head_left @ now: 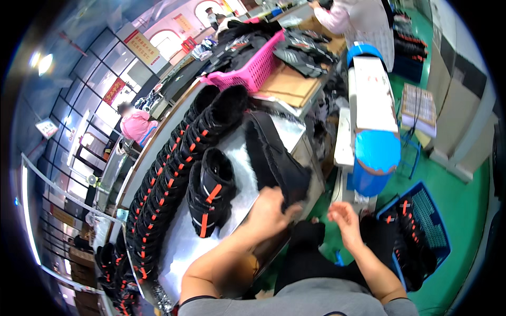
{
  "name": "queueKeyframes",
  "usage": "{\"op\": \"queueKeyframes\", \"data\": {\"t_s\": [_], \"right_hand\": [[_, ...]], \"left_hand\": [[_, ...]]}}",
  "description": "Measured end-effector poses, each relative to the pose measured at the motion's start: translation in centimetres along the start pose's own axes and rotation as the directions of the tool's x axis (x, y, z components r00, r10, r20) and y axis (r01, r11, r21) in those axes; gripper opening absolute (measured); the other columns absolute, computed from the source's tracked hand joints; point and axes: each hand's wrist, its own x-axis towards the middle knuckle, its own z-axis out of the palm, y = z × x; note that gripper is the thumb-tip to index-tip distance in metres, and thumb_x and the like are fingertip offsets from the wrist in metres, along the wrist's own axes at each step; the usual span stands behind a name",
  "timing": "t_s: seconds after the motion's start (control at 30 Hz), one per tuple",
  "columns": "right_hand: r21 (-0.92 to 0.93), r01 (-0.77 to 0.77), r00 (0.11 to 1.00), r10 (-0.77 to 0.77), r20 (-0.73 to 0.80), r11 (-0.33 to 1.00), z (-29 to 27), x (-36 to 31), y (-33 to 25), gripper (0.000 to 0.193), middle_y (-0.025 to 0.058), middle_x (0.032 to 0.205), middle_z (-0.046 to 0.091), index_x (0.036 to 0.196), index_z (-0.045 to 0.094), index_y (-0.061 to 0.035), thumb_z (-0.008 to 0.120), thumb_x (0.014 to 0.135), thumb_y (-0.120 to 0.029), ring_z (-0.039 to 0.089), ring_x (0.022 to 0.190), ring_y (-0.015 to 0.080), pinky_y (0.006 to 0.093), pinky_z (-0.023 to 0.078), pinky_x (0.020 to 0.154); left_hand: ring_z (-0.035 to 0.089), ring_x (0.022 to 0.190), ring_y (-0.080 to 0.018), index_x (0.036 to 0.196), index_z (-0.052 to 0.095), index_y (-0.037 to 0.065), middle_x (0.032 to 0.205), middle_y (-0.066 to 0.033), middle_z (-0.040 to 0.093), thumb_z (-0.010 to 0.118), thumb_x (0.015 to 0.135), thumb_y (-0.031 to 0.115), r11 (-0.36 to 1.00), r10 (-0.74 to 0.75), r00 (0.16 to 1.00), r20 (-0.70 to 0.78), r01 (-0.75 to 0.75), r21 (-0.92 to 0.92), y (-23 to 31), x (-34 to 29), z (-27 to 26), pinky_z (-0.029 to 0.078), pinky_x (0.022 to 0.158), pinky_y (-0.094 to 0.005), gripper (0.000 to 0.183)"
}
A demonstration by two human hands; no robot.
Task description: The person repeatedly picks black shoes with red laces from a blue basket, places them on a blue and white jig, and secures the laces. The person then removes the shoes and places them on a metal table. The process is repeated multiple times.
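The left hand (269, 213) grasps the near end of a black boot piece (271, 155) lying at the edge of the bench (182, 250); the right hand (346, 221) is loosely curled, with nothing visible in it. Positioning appears to be the step in hand, calling for steady support; wall signs (141, 47) bear writing too small to read reliably.

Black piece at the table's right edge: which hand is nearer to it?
Left. The left hand grips the near end of the black piece; the right hand is apart from it, off to the right.
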Motion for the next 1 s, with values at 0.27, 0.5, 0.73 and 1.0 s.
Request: {"op": "queueKeyframes", "data": {"t_s": [0.27, 0.5, 0.73, 1.0], "right_hand": [[-0.184, -0.322, 0.946, 0.323, -0.021, 0.929, -5.0, -1.5, 7.6, 0.013, 0.0069, 0.088, 0.064, 0.102, 0.059, -0.0016, 0.058, 0.092, -0.009, 0.061, 0.078, 0.0121, 0.0262, 0.050, 0.070], [-0.794, -0.141, 0.886, 0.433, 0.165, 0.592, -4.8, -1.0, 7.3, 0.019, 0.0039, 0.083, 0.064, 0.106, 0.061, -0.0050, 0.061, 0.090, -0.016, 0.057, 0.070, 0.0090, 0.0249, 0.048, 0.064], [-0.552, 0.138, 0.893, 0.138, 0.429, 0.822, 15.6, 14.7, 2.1, 0.028, 0.0110, 0.104, 0.064, 0.113, 0.053, 0.0025, 0.061, 0.090, -0.011, 0.061, 0.098, 0.0177, 0.0295, 0.048, 0.085], [-0.419, 0.280, 0.756, 0.070, 0.651, 0.864, 31.5, 16.2, 6.0, 0.036, 0.0240, 0.100, 0.063, 0.108, 0.054, 0.0023, 0.062, 0.086, -0.025, 0.063, 0.092, 0.0337, 0.0375, 0.047, 0.080]], "left_hand": [[0.057, 0.087, -0.0238, 0.088, 0.056, 0.005, 0.087, -0.0080, 0.059, 0.051, 0.076, 0.012, 0.662, 0.184, 0.982, -0.035, -0.098, 0.743, -28.6, 14.8, -0.7, 0.042, 0.077, -0.0352, 0.015], [0.054, 0.118, -0.0226, 0.113, 0.066, 0.008, 0.125, -0.0108, 0.059, 0.041, 0.093, 0.021, 0.393, -0.661, 0.746, 0.084, 0.249, 0.885, -46.3, 16.3, 5.7, 0.039, 0.100, -0.0384, 0.035], [0.045, 0.123, -0.0327, 0.127, 0.050, 0.000, 0.129, -0.0177, 0.051, 0.071, 0.078, 0.025, 0.954, -0.271, 0.928, 0.256, 0.223, 0.200, -28.4, 9.7, -7.8, 0.039, 0.101, -0.0381, 0.059], [0.022, 0.137, -0.0429, 0.140, 0.032, 0.000, 0.140, -0.0227, 0.036, 0.079, 0.063, 0.046, 0.769, -0.486, 0.866, 0.117, 0.360, 0.528, -14.0, -10.1, -13.0, 0.023, 0.108, -0.0545, 0.101]]}}
